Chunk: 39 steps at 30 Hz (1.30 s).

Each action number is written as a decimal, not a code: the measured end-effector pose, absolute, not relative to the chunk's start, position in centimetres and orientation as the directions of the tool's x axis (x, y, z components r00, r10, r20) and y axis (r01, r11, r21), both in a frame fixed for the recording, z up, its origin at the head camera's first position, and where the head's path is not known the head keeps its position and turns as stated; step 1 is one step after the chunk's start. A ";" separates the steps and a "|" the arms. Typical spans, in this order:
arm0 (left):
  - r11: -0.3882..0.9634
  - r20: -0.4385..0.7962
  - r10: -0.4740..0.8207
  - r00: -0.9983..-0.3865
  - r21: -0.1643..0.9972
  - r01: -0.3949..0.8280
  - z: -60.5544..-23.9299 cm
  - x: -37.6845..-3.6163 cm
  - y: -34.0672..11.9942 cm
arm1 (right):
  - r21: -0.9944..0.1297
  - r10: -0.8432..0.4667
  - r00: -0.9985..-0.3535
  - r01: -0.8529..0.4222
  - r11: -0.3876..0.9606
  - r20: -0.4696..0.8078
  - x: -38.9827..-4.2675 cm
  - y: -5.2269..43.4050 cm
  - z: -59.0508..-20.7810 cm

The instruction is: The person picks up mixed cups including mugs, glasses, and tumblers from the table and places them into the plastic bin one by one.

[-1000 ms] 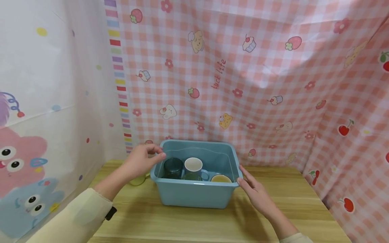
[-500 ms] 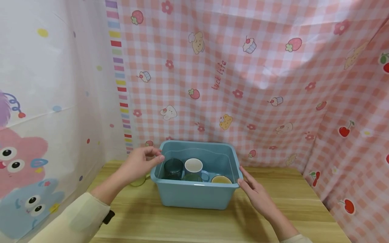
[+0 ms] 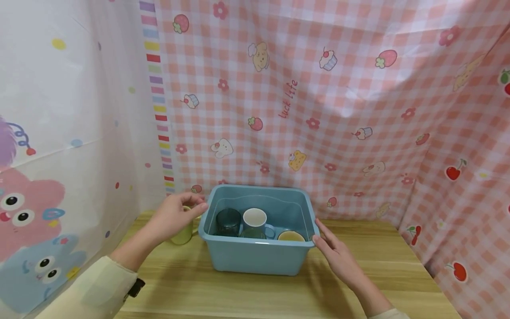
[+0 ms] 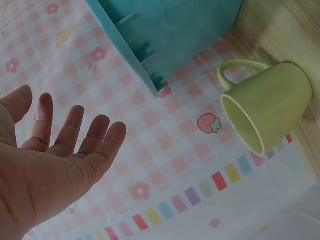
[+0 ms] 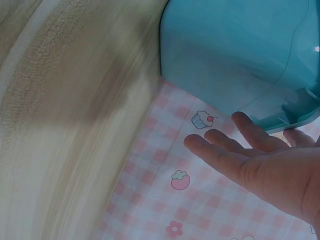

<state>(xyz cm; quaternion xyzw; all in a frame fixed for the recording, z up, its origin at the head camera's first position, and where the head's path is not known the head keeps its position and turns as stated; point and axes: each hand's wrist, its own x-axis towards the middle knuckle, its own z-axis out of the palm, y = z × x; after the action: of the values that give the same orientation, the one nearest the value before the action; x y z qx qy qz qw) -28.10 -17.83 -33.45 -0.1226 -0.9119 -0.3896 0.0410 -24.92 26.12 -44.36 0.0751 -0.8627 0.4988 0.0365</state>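
A blue plastic bin (image 3: 259, 257) stands on the table with several cups inside. My right hand (image 3: 336, 257) touches its right rim, and in the right wrist view the fingers (image 5: 215, 155) are straight beside the wall. My left hand (image 3: 177, 217) is in the air just left of the bin, holding nothing, its fingers loosely bent. Below and partly behind it stands a yellow-green mug (image 4: 270, 107), upright on the table with its handle towards the bin. In the left wrist view the fingertips are apart from both mug and bin.
Inside the bin are a dark teal glass (image 3: 228, 221), a white-lined mug (image 3: 255, 216) with a blue handle, a dark green cup (image 3: 253, 233) and a yellow-rimmed cup (image 3: 291, 237). A pink checked curtain (image 3: 346, 146) hangs behind the wooden table (image 3: 358, 283), a white one (image 3: 103, 186) at left.
My left hand has moved left, away from the bin's left rim to over the yellow-green mug, which shows more now. The right hand has stayed at the right rim.
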 end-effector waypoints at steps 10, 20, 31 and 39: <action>0.649 0.156 0.186 -0.970 0.722 0.240 -33.7 -27.8 -19.1 | -0.859 -0.096 -0.987 -0.159 0.487 0.128 -24.9 26.2 -44.5; 0.679 0.146 0.144 -0.979 0.705 0.205 -33.9 -27.5 -20.9 | -0.859 -0.096 -0.987 -0.158 0.487 0.126 -25.0 26.3 -44.5; 0.704 0.164 0.102 -0.981 0.685 0.188 -34.5 -27.4 -23.0 | -0.862 -0.106 -0.988 -0.151 0.484 0.114 -25.0 26.3 -44.4; 0.722 0.158 0.064 -0.985 0.674 0.155 -35.0 -27.2 -24.3 | -0.862 -0.100 -0.989 -0.144 0.486 0.108 -25.0 26.3 -44.4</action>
<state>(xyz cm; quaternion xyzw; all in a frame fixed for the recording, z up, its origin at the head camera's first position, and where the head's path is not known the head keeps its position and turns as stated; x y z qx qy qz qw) -27.16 -24.31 -35.02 -0.0593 -0.9258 -0.3681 0.0619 -25.03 26.30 -44.40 0.0708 -0.8616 0.5021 0.0214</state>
